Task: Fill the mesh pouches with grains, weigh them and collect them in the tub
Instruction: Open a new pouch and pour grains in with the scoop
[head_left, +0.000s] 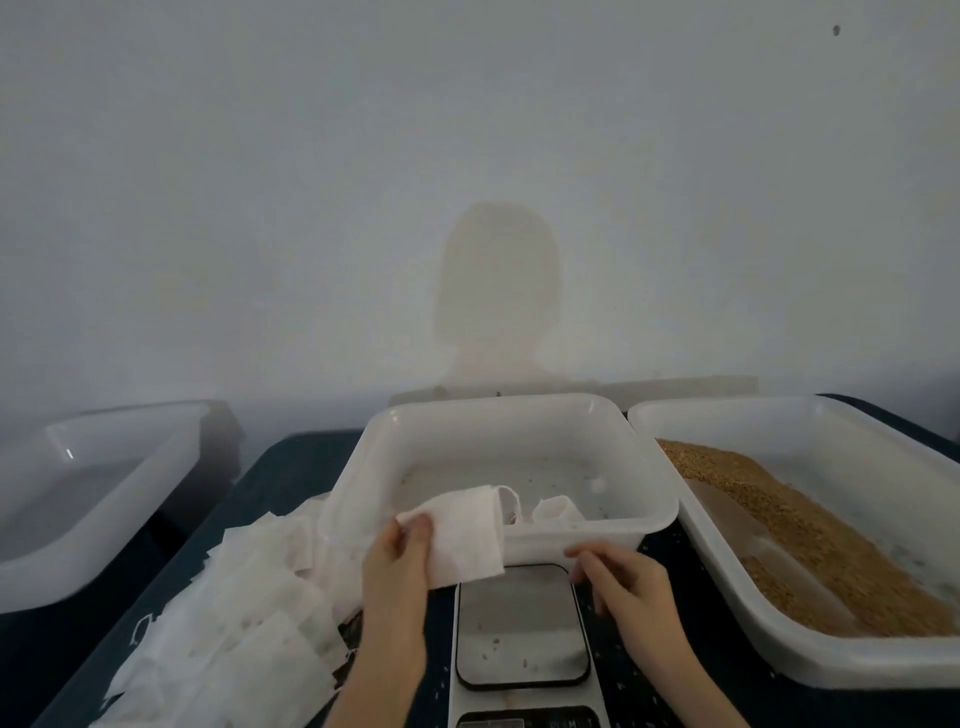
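White mesh fabric pouch (467, 535), limp and light, is hanging from left hand (397, 558)'s corner-pinching grip; right hand (621, 577) is hovering loosely curled, holding nothing.

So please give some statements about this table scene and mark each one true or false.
1. The left hand holds a flat white mesh pouch. True.
2. The brown grains lie in the middle white plastic tub. False: they lie in the right white plastic tub.
3. A pouch rests on the white digital scale. False: its platform is bare.
4. A pile of empty white pouches lies left of the scale. True.
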